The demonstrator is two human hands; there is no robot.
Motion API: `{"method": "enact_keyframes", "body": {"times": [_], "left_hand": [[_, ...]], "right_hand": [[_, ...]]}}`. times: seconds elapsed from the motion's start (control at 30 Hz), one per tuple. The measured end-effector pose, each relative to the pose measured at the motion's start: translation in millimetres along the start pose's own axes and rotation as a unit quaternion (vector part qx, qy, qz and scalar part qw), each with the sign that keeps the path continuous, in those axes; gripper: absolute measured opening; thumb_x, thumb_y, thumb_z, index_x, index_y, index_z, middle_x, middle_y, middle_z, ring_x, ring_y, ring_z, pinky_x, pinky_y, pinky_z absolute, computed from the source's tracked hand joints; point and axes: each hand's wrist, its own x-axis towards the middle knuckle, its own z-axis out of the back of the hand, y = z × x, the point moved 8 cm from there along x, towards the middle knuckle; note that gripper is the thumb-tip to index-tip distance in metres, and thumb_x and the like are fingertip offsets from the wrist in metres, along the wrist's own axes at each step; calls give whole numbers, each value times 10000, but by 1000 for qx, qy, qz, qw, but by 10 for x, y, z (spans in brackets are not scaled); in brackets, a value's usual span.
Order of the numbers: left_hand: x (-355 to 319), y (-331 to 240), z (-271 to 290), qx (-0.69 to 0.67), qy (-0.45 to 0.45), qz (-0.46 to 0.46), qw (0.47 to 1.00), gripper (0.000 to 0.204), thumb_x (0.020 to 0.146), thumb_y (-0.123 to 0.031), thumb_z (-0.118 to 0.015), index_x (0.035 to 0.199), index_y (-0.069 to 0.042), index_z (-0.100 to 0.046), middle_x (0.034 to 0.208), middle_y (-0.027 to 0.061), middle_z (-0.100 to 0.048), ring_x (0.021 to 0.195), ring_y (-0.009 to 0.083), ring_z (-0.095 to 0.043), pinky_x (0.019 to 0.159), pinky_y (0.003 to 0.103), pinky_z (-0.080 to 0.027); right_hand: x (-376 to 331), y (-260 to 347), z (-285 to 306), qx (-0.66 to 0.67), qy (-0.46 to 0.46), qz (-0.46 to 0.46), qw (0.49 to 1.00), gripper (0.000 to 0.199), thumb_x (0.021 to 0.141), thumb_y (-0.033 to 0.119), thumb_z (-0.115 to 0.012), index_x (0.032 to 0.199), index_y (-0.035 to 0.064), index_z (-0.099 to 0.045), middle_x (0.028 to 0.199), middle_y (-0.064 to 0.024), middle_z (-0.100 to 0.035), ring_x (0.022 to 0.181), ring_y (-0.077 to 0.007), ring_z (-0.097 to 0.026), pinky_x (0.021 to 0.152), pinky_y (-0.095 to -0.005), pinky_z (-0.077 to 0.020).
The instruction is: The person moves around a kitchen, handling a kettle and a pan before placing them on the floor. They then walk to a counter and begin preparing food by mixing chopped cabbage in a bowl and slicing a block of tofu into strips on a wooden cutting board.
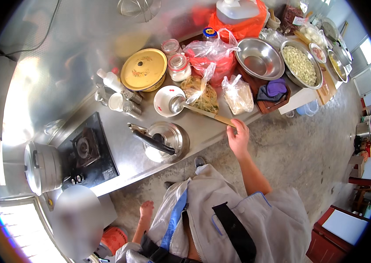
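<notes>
My right hand (238, 136) is closed round the wooden end of a long-handled metal ladle (205, 112). The ladle's round head rests in or over the right side of a white bowl with red marks (162, 97). Low at my side hangs my left hand (146, 209), its fingers loosely bent and nothing seen in them. Just behind the ladle are a tied clear bag of brownish food (201, 93) and a bag of pale flat pieces (238, 95). In front of the bowl stands a steel kettle (172, 139) with a black handle.
A black gas stove (90, 151) and a large pot (43, 168) are at left. Behind the bowl stand a yellow lidded enamel pot (144, 70), jars (179, 68) and shakers (131, 108). To the right are a steel basin (260, 59) and a basin of chopped pale food (300, 65).
</notes>
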Motion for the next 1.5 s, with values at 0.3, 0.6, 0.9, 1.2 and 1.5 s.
{"method": "enact_keyframes", "body": {"times": [0.3, 0.6, 0.9, 1.2, 1.5], "left_hand": [[108, 475, -238, 142, 102, -73, 982, 218, 910, -248, -713, 1031, -67, -720, 861, 25, -654, 686, 130, -616, 627, 330, -502], [369, 278, -301, 219, 132, -87, 963, 350, 923, -335, -704, 1172, -91, -675, 1082, 60, -665, 769, 160, -645, 720, 376, -506], [632, 142, -117, 69, 162, 5, 984, 454, 931, -328, -716, 1300, -79, -626, 1211, 91, -692, 815, 188, -684, 719, 399, -513], [184, 580, 26, 38, 97, 22, 994, 309, 950, -163, -657, 1225, -25, -629, 946, 58, -709, 594, 206, -624, 480, 312, -456], [-539, 2358, -546, 684, 175, -311, 636, 221, 956, -251, -540, 1058, -185, -725, 1063, 71, -726, 951, 260, -675, 738, 455, -560]], "right_hand": [[253, -173, 241, -60, -27, 3, 998, 303, 834, 138, -764, 1129, 106, -702, 1146, -89, -705, 1039, -328, -647, 915, -418, -499], [-2009, -3152, 614, -261, 401, -406, 779, 462, 850, 425, -731, 1096, 33, -729, 1093, -204, -720, 1044, -369, -677, 886, -448, -535], [-3502, -3041, 986, -252, 419, -428, 760, 385, 849, 359, -666, 1058, 48, -754, 1149, -216, -712, 1079, -395, -671, 895, -462, -556], [-2883, -2072, 1258, -268, 376, -395, 794, 395, 836, 294, -662, 1111, 18, -725, 1186, -179, -712, 1136, -373, -657, 940, -447, -544], [-3032, -1925, 1904, -304, 436, -352, 770, 503, 917, 505, -581, 1255, 154, -706, 1337, -105, -668, 1235, -338, -619, 991, -452, -520]]}}
